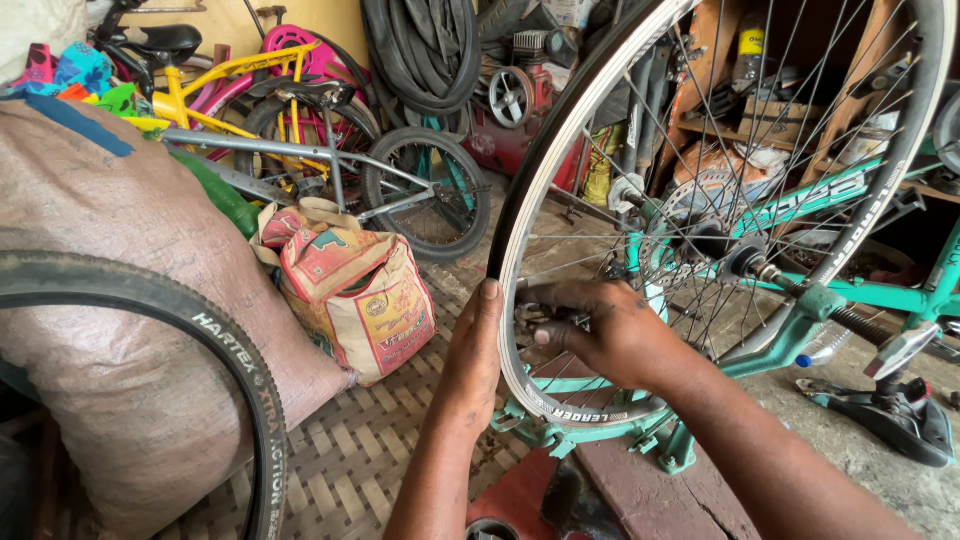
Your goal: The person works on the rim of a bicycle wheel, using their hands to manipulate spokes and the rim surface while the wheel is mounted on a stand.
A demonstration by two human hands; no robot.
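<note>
— Fingers first: what do we see?
— Our left hand lies flat, fingers open, against the silver wheel rim. Our right hand reaches through the spokes, fingers curled shut on something small and dark.
— And the wheel?
— Upright in the teal bicycle frame.

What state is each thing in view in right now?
Left hand: flat against the outer edge of the rim, thumb up.
Right hand: reaching through the spokes, fingers at the rim's inner side.
Wheel rim: silver, mounted on the frame, no tyre fitted.
Teal bicycle frame: upside down, saddle on the floor.
Loose tyre: off any wheel, beside a sack.
Printed bag: standing, top open.
</note>
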